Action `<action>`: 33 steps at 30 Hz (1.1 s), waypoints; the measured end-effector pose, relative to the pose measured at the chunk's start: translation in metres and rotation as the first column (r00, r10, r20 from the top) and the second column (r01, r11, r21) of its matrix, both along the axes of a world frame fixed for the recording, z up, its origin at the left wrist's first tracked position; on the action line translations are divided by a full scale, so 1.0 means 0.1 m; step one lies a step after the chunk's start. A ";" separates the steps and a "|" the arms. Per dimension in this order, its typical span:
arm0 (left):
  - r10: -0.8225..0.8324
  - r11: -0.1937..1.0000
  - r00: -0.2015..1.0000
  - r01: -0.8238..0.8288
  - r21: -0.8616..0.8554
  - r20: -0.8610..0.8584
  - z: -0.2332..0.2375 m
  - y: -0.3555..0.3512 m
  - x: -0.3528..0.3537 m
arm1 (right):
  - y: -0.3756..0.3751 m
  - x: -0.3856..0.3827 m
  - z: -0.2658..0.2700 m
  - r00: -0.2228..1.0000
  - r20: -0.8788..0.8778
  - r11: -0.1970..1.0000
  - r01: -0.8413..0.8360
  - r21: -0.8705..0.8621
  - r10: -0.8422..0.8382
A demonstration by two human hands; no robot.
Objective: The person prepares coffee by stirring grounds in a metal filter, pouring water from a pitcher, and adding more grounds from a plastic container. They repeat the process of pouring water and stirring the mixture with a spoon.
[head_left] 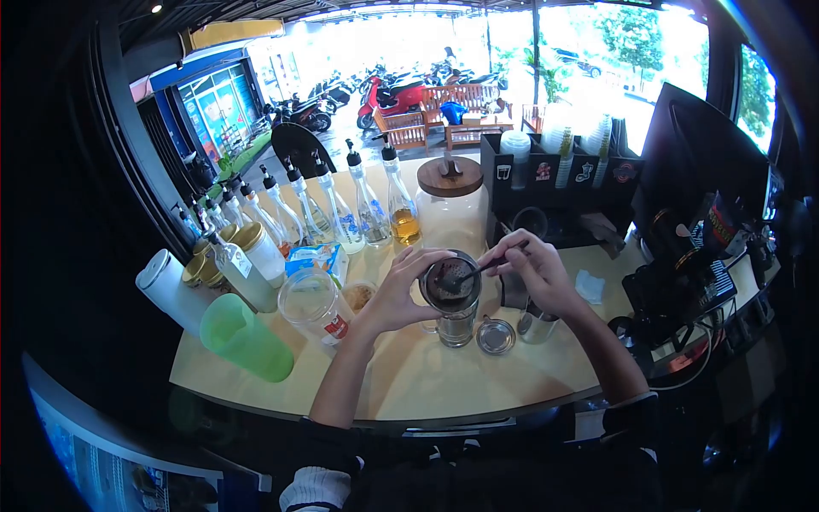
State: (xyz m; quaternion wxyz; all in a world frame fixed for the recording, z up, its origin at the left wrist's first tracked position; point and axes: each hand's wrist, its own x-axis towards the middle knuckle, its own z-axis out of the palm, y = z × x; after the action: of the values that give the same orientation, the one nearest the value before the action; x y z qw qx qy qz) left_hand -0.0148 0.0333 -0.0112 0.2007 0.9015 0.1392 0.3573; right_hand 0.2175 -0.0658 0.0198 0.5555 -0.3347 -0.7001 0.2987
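Observation:
My left hand (399,292) curls its fingers and thumb around a dark round cup-shaped vessel (465,300) with a brown, frothy liquid in it. Directly below, a clear glass mug (457,331) stands on the counter, overlapped by the vessel. Pinched in my right hand (539,275) is a dark spoon (492,265), its lower end dipping into the liquid. Just right of the mug lies a round metal lid (496,336). A metal cup (537,326) stands under my right wrist, partly hidden.
Pump-top syrup bottles (404,205) line the counter's back left. Nearer are a clear plastic jar (314,300) and a tilted green pitcher (247,338). A wooden-lidded jar (452,209) stands behind my hands, beside a black cup organizer (559,175). Dark equipment (682,282) fills the right.

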 end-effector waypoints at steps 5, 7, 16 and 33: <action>-0.009 0.997 0.999 0.012 -0.077 0.031 0.00 0.00 0.00 | -0.03 -0.03 0.10 0.992 0.126 0.999 -0.020 -0.030 0.024; -0.002 1.000 1.000 0.002 0.006 0.012 0.01 0.02 0.00 | -0.04 -0.05 0.12 0.986 0.162 0.999 -0.022 -0.041 0.028; 0.006 0.999 1.000 -0.007 -0.036 -0.029 -0.01 -0.02 0.01 | 0.02 -0.02 0.23 0.990 0.140 0.998 -0.008 -0.067 0.017; 0.079 0.995 0.996 -0.081 0.065 0.028 -0.06 -0.03 -0.01 | 0.08 -0.08 0.17 0.991 0.131 0.996 0.014 -0.083 -0.003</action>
State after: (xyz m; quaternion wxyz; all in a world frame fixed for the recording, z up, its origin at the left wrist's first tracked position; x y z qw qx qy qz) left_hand -0.0162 0.0301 -0.0175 0.1583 0.8966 0.1607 0.3810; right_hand 0.2095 -0.0574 0.0363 0.4951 -0.3797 -0.7205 0.3026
